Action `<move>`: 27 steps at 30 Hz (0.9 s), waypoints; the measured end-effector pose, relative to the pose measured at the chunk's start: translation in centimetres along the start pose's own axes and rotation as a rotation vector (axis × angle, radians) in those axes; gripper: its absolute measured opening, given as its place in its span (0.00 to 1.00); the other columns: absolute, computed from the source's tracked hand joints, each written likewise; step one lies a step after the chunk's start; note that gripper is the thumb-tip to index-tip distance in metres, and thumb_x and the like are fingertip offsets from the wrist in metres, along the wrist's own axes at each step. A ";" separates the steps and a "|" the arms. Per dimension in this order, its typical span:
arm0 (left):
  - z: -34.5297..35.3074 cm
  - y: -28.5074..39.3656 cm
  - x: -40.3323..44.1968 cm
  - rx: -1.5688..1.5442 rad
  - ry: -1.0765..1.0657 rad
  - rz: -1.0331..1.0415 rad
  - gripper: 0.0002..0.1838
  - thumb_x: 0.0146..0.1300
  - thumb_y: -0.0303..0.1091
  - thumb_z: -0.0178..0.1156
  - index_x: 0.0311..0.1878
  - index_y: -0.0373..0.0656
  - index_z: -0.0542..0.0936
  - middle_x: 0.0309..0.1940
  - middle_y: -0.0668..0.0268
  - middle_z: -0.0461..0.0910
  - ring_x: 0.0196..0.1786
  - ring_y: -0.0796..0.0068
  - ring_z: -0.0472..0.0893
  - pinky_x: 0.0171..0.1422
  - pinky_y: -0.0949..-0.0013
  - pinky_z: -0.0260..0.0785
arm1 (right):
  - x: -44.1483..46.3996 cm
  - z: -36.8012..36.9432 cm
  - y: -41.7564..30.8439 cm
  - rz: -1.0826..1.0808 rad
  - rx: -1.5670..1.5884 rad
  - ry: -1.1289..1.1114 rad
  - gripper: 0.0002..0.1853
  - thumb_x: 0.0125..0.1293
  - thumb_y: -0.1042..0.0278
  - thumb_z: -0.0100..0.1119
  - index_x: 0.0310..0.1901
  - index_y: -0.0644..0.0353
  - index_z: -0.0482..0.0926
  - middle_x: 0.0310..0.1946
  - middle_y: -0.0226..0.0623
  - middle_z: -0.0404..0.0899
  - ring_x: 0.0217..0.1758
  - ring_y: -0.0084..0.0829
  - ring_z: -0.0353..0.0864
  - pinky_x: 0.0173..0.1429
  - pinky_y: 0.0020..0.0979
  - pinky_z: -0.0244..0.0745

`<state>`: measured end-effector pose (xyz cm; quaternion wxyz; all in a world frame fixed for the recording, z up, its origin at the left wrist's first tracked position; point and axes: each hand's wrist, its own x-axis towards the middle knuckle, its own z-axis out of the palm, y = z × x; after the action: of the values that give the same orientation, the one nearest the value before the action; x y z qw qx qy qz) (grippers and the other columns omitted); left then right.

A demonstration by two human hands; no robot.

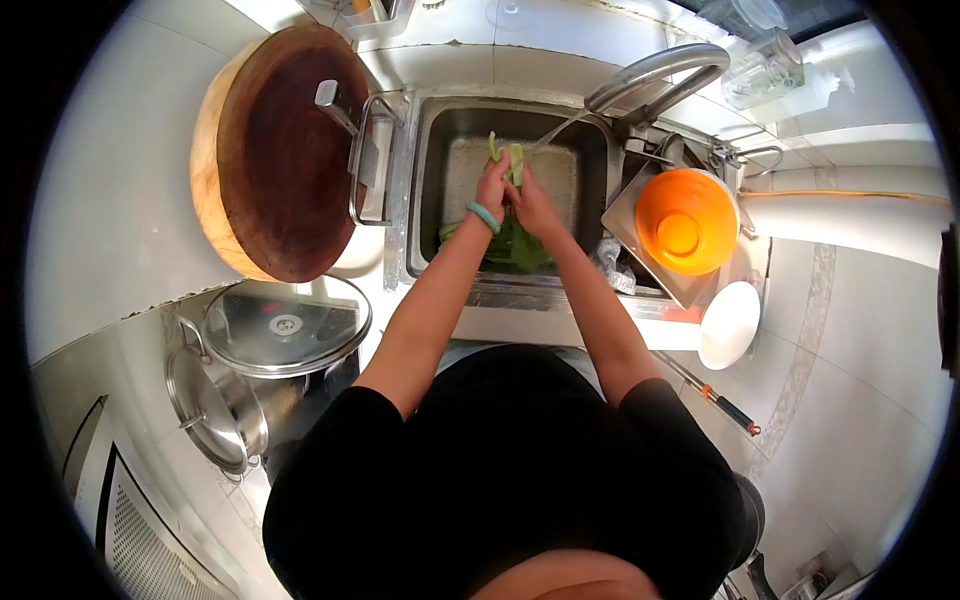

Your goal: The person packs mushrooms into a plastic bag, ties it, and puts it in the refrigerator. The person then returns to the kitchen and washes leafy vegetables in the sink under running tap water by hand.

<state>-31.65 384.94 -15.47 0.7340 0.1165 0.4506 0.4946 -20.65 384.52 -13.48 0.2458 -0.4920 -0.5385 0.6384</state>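
Both my hands are together over the metal sink (430,170), closed around the pale stalks of leafy greens (516,165). My left hand (492,190), with a pale green bangle at the wrist, grips from the left side. My right hand (533,203) presses in from the right, the two touching. Dark green leaves (520,248) lie below my wrists near the front of the sink, partly hidden by my forearms. Water runs from the curved faucet (660,75) in a thin stream toward the stalk ends.
A thick round wooden chopping board (290,150) stands left of the sink beside a cleaver (338,108) in a metal rack. On the right are an orange bowl (687,222) and a white bowl (730,325). A glass lid (287,325) and steel pot (215,405) sit lower left.
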 end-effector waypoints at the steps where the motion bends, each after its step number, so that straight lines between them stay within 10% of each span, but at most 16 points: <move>1: 0.3 0.3 -0.3 0.089 0.038 -0.031 0.25 0.65 0.52 0.50 0.58 0.45 0.66 0.47 0.65 0.73 0.49 0.70 0.73 0.52 0.66 0.66 | -0.1 0.1 0.0 0.049 0.046 -0.020 0.36 0.66 0.64 0.51 0.69 0.57 0.41 0.59 0.50 0.63 0.56 0.41 0.70 0.56 0.34 0.66; 10: 0.1 1.7 1.4 0.207 0.011 0.397 0.16 0.68 0.40 0.48 0.53 0.43 0.73 0.41 0.68 0.75 0.44 0.78 0.74 0.50 0.73 0.66 | 0.0 1.0 1.4 -0.433 -0.214 0.270 0.37 0.56 0.67 0.61 0.64 0.59 0.52 0.52 0.48 0.71 0.51 0.43 0.74 0.51 0.37 0.69; 16: -0.5 3.3 1.3 0.284 -0.183 0.273 0.19 0.65 0.38 0.52 0.58 0.44 0.72 0.48 0.67 0.75 0.49 0.76 0.74 0.52 0.72 0.65 | 0.8 -2.0 -0.1 -0.062 -0.161 0.251 0.28 0.54 0.67 0.62 0.56 0.62 0.63 0.43 0.45 0.74 0.44 0.38 0.75 0.47 0.35 0.69; 23: -11.3 -1.8 2.9 1.843 0.099 -0.058 0.16 0.59 0.31 0.54 0.51 0.40 0.74 0.47 0.49 0.76 0.49 0.55 0.76 0.52 0.58 0.70 | -0.5 -4.7 2.0 -0.185 -0.217 0.661 0.27 0.57 0.67 0.58 0.57 0.62 0.62 0.44 0.45 0.73 0.45 0.38 0.74 0.45 0.34 0.69; 27: -18.3 -7.5 6.1 1.929 -0.032 -0.178 0.19 0.57 0.32 0.58 0.52 0.41 0.74 0.47 0.53 0.76 0.50 0.56 0.76 0.54 0.57 0.70 | -1.3 -5.6 3.4 -0.252 -0.028 0.676 0.26 0.57 0.70 0.57 0.56 0.63 0.60 0.45 0.42 0.71 0.44 0.32 0.72 0.44 0.32 0.68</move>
<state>-40.54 381.38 -33.85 0.3636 0.6409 0.6599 -0.1468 -14.38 384.94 -15.79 0.4800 -0.6084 -0.4918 0.3970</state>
